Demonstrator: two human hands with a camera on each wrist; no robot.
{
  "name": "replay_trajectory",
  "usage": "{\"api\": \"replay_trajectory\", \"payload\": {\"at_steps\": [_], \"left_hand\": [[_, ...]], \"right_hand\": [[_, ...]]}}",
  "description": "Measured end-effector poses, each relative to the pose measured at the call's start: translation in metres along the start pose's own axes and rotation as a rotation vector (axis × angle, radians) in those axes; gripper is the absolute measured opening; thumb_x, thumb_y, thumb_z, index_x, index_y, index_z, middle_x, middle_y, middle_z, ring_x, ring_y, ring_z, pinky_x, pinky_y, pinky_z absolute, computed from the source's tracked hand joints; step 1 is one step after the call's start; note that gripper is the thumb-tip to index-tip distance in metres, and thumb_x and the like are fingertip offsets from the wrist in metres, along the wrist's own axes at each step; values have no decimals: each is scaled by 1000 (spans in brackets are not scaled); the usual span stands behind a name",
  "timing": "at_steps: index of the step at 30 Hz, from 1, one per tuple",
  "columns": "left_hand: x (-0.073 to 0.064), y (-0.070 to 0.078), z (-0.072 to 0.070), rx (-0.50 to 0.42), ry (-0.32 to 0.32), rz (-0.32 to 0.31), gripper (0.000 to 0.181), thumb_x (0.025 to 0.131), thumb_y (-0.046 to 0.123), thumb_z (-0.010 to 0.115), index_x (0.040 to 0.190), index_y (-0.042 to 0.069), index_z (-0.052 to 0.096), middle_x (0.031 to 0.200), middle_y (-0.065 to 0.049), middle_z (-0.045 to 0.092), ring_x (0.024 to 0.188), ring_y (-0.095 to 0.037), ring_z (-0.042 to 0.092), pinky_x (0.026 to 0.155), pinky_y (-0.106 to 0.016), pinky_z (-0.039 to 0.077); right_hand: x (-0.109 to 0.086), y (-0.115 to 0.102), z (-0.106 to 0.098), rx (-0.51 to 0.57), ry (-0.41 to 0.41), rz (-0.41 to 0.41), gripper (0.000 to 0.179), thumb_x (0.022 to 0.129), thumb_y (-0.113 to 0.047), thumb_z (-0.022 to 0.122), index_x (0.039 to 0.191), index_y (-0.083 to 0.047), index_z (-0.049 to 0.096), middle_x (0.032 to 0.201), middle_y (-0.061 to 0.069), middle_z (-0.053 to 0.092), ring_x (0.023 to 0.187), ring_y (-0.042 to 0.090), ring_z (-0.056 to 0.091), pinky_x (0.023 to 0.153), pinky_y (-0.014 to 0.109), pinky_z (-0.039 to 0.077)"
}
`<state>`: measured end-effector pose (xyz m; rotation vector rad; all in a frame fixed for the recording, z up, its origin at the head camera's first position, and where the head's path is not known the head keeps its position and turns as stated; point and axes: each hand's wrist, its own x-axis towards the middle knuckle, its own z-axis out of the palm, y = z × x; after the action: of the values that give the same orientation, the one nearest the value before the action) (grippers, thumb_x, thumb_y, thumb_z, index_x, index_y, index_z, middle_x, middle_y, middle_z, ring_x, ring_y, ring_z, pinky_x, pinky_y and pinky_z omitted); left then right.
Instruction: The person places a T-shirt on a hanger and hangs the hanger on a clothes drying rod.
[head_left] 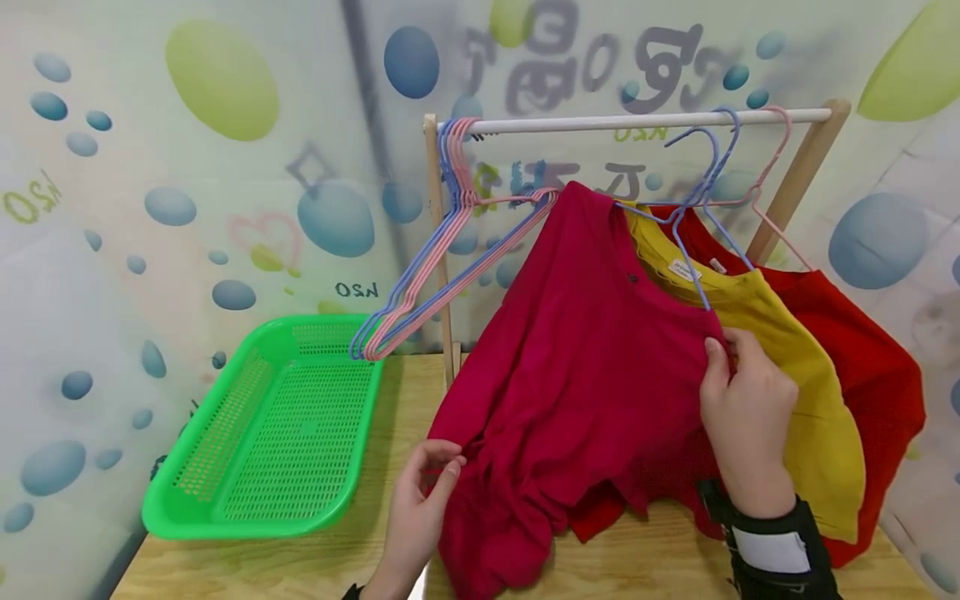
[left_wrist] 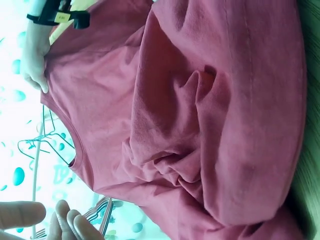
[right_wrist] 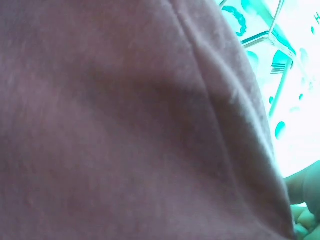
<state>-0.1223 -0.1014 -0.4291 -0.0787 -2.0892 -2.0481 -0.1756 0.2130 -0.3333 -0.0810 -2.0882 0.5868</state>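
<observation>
A crimson long-sleeved shirt (head_left: 577,358) spreads over a blue hanger (head_left: 686,221), whose hook overlaps the rack's rod in the head view. My right hand (head_left: 746,408) pinches the shirt's right shoulder at the hanger's end, thumb in front. In the left wrist view the same right hand (left_wrist: 35,67) grips the neckline side. Beside the shirt's left sleeve is my left hand (head_left: 431,500), fingers loosely bent; a gap shows between thumb and fingers in the left wrist view. Crimson cloth (right_wrist: 125,125) fills most of the right wrist view.
Behind hang a yellow shirt (head_left: 813,400) and a red shirt (head_left: 873,358) on hangers. Several pink and blue hangers (head_left: 450,242) cluster at the left end of the white rod (head_left: 585,123). A green basket (head_left: 352,467) stands left on the wooden table (head_left: 397,408).
</observation>
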Motion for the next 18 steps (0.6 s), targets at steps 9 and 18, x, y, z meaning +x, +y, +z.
{"api": "replay_trajectory", "payload": {"at_steps": [9, 18], "left_hand": [[0, 2, -1, -9, -11, 12, 14, 89, 3, 58, 102, 6, 59, 96, -14, 63, 92, -14, 60, 76, -26, 46], [1, 1, -1, -17, -21, 23, 14, 89, 3, 58, 103, 3, 59, 95, -13, 62, 91, -13, 60, 76, -25, 46]], "right_hand": [[21, 1, 4, 11, 33, 42, 36, 94, -22, 53, 106, 12, 59, 94, 29, 65, 73, 45, 55, 64, 49, 37], [32, 0, 6, -6, 40, 86, 42, 95, -27, 50, 112, 10, 58, 102, 30, 65, 80, 48, 55, 73, 53, 42]]}}
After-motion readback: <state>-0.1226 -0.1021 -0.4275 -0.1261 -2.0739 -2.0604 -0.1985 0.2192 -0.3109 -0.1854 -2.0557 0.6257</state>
